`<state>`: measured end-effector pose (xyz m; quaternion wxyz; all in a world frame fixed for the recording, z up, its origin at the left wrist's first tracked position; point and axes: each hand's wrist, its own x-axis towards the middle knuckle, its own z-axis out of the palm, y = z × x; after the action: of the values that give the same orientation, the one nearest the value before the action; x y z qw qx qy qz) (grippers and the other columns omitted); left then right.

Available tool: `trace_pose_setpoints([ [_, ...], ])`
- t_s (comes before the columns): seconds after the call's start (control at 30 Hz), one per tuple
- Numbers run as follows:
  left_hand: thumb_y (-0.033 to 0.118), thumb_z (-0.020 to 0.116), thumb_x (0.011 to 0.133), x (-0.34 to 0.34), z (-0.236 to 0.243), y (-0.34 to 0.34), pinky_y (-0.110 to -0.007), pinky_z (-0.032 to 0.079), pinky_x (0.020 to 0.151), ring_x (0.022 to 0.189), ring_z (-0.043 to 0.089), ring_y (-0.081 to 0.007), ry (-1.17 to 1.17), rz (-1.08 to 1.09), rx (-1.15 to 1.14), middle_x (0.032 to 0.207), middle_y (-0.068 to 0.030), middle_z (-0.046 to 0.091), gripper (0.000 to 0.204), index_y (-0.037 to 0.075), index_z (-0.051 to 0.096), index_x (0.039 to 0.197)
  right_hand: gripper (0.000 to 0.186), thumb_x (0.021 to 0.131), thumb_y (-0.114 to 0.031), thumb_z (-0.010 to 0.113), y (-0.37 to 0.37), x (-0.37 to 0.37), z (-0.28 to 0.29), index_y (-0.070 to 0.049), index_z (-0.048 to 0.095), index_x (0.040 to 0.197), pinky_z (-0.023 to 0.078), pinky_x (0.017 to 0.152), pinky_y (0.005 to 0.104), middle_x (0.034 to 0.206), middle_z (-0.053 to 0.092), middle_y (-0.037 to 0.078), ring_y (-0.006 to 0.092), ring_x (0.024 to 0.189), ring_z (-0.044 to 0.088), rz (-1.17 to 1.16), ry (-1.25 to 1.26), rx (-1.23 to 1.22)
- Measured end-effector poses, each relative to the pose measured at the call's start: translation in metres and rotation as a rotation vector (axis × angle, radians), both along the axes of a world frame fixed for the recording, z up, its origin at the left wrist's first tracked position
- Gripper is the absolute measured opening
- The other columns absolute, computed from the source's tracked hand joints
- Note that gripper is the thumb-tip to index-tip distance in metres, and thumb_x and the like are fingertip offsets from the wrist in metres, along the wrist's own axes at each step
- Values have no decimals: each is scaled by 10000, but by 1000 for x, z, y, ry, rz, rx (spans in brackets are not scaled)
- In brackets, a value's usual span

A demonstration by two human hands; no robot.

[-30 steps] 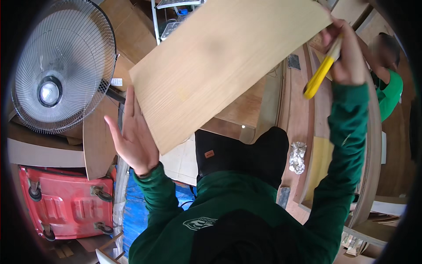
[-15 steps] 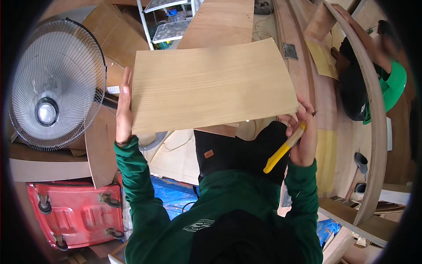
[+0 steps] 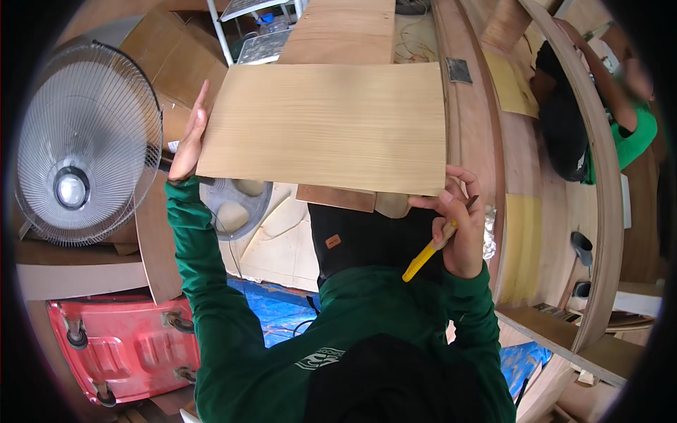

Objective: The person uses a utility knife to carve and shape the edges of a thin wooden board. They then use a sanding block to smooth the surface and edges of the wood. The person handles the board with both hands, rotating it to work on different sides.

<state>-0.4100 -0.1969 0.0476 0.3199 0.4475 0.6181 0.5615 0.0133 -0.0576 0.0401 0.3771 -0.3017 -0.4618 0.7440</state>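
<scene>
A rectangular light wood-grain sheet [image 3: 324,127] is held up in front of me. My left hand [image 3: 190,137] bears on its left edge, the fingers stretched along it and partly hidden. At the sheet's near right corner, my right hand [image 3: 462,229] pinches the edge with its fingertips. That same hand also grips a yellow utility knife [image 3: 421,261], whose handle slants down to the left and whose dark tip points up to the right. Below the sheet's near edge, a brown board piece [image 3: 335,197] shows in part.
A fan [image 3: 77,155] stands at left, above a red wheeled cart [image 3: 127,352]. A long plywood board [image 3: 338,32] runs away behind the sheet. At right, a wooden frame [image 3: 599,155] separates me from a crouching person in green [image 3: 638,137]. A grey spool [image 3: 243,211] lies below the sheet.
The sheet has swung level from its tilt and shifted slightly left, both hands moving with it. The right hand and knife have come left; more of the grey spool shows.
</scene>
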Motion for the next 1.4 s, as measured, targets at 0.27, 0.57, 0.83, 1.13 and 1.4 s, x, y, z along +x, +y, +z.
trace_pose_setpoints([
  [0.27,373,458,1042,11,44,-12,-415,305,1145,1410,366,-304,444,367,-179,1550,-196,328,596,104,279,1542,369,912,-35,589,7,6,-8,-8,507,1271,401,411,164,1045,596,77,86,636,596,-34,-21,2],
  [0.57,237,491,1000,171,61,33,-454,330,1118,1319,476,-353,1121,401,218,1435,-205,480,422,8,531,1352,364,897,-33,636,2,22,-30,-4,496,1233,313,392,193,861,514,10,53,501,428,-155,67,11],
  [0.83,299,477,1010,206,14,34,-543,465,1011,1190,565,-442,1248,357,654,1268,-271,535,453,-36,426,1311,470,778,-70,728,-61,63,-145,-75,423,1135,464,537,240,947,507,54,111,632,545,-129,-304,-577],
  [1.13,362,334,1055,187,50,74,-480,440,1026,1182,575,-366,1372,187,362,1301,-216,558,481,-30,514,1268,428,927,-222,668,-28,104,-130,-113,518,1313,540,662,328,946,666,127,193,768,688,-448,-701,554],
  [1.4,451,306,1050,190,27,110,-445,331,1082,1263,472,-368,1054,-205,-100,1285,-210,541,583,-16,538,1311,259,953,-157,534,33,178,-194,-27,549,1176,502,753,459,937,656,231,395,895,652,-431,-1194,494],
])
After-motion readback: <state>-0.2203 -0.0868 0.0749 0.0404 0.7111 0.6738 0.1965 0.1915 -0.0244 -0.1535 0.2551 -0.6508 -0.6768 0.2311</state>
